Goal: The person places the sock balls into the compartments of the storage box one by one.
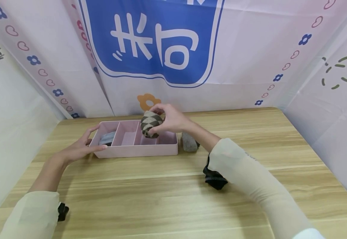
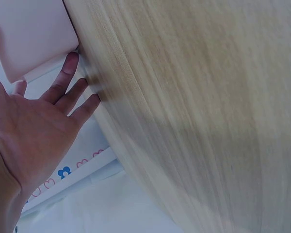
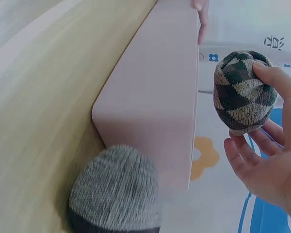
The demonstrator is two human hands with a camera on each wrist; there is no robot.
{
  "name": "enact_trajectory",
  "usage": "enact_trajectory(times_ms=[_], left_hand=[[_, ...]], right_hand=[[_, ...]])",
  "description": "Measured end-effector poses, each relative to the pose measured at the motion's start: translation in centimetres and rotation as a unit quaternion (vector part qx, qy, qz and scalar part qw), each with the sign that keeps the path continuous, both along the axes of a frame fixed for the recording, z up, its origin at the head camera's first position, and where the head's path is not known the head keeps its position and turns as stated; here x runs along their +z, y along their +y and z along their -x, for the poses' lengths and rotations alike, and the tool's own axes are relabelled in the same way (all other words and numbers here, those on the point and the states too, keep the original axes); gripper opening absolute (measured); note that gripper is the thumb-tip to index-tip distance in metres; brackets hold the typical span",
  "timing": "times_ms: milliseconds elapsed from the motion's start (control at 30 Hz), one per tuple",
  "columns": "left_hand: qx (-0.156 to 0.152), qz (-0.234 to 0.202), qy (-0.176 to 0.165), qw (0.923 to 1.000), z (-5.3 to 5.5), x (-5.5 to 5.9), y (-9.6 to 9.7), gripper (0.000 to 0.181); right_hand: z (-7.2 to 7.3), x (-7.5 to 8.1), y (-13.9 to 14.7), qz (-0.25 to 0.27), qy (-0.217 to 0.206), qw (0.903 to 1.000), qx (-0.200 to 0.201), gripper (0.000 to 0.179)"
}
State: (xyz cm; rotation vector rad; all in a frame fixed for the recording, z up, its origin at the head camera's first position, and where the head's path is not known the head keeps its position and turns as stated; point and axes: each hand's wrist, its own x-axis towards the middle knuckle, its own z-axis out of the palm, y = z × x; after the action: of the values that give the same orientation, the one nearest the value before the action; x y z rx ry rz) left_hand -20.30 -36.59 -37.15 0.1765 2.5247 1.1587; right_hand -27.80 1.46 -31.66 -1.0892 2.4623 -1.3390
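Note:
A pink divided box (image 1: 137, 151) stands near the table's back edge. My left hand (image 1: 79, 146) is at the box's left end, thumb along the front wall and index finger at the back corner. In the left wrist view, the fingers (image 2: 63, 80) of that hand are spread and fairly straight. My right hand (image 1: 173, 119) pinches a rolled-up sock (image 1: 150, 124) with a brown and cream diamond pattern between thumb and fingers, above the box's right-hand compartments. A blue-grey rolled sock (image 1: 107, 137) lies in the leftmost compartment; the compartment beside it shows a bare floor.
A grey rolled sock (image 1: 189, 142) lies against the box's right end. Further front, a black sock (image 1: 216, 179) is partly behind my right sleeve. Something small and black (image 1: 62, 211) shows beside my left sleeve. A printed cloth (image 1: 236, 96) hangs behind the table.

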Motion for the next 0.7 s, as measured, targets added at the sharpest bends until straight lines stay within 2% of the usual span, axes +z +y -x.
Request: enact_trajectory(times_ms=[267,700], left_hand=[[0.001,-0.005,0.003,1.0,0.0,0.0,0.0,0.102],[0.0,-0.008,0.004,1.0,0.0,0.1,0.1,0.102]], right_hand=[[-0.1,-0.1,-1.9,-0.01,0.009,0.9999,0.001,0.067],[-0.2,-0.2,-4.2,-0.014,-0.011,0.9997,0.015,0.062]])
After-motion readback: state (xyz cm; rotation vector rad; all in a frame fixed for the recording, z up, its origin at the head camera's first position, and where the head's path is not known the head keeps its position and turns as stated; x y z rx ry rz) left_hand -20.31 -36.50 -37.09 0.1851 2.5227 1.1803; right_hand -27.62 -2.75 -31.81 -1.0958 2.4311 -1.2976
